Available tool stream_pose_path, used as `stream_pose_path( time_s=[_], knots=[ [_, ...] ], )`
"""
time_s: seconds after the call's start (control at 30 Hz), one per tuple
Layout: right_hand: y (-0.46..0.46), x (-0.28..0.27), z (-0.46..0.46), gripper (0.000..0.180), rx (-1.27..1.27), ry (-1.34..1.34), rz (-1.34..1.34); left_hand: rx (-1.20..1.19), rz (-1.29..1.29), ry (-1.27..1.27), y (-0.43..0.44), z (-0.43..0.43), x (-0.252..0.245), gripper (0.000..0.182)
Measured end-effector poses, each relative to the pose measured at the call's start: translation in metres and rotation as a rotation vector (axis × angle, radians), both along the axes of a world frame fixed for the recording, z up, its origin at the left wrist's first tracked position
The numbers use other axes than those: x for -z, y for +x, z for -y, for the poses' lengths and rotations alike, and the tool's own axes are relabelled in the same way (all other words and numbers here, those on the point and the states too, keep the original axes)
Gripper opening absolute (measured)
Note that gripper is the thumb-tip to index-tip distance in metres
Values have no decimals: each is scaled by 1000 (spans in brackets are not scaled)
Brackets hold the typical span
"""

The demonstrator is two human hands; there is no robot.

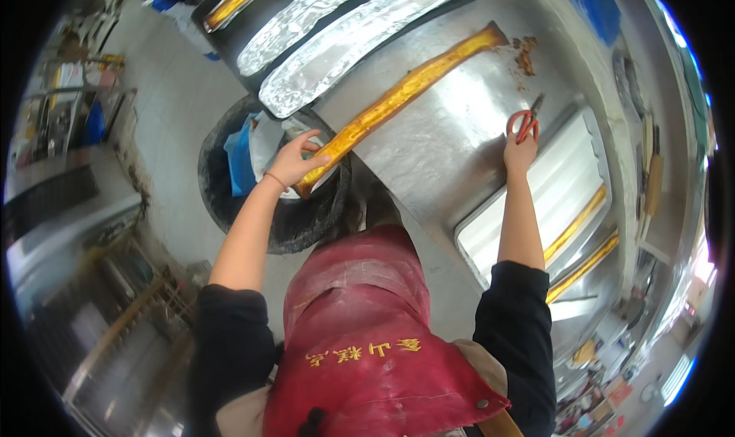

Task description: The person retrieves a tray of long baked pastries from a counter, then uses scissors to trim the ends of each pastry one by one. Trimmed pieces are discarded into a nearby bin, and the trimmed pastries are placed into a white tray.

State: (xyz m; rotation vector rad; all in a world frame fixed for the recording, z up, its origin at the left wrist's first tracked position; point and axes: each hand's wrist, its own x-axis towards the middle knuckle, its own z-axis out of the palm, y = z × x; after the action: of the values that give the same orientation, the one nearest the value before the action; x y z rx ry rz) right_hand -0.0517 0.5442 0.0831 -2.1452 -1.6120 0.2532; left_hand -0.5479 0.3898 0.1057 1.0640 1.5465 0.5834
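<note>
A long, yellow baked strip with browned edges [396, 98] slants across the steel table [413, 156]. Its near end juts past the table edge over a black bin, and my left hand [296, 158] grips that end between thumb and fingers. In my right hand [521, 150] is a pair of red-handled scissors [523, 126], blades pointing away from me over the table. Brown crumbs and trimmings [524, 55] lie beyond the strip's far end.
The black bin [273, 230] holds a blue bag [241, 156] and white plastic. Foil-lined long moulds [367, 41] stand at the far left; another baked strip [238, 3] lies beside them. At right, a white corrugated tray [551, 178] carries a thin strip [576, 222], with another strip [585, 267] beside it.
</note>
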Motion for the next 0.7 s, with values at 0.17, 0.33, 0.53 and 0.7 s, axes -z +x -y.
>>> stream_pose_path(
  time_s=[0.17, 0.33, 0.53, 0.7],
  knots=[
    [6, 5, -16, 59, 109, -120, 142, -603, -174, 8, 0, 81, -13, 50],
    [43, 12, -52, 67, 125, -474, 178, -804, 298, -348, 47, 119, -22, 34],
    [19, -25, -29, 30, 54, -313, -442, -993, 304, -133, 68, 105, -17, 28],
    [-88, -116, -2, 20, -717, -401, -496, -1066, 343, 11, 65, 95, -14, 22]
  ],
)
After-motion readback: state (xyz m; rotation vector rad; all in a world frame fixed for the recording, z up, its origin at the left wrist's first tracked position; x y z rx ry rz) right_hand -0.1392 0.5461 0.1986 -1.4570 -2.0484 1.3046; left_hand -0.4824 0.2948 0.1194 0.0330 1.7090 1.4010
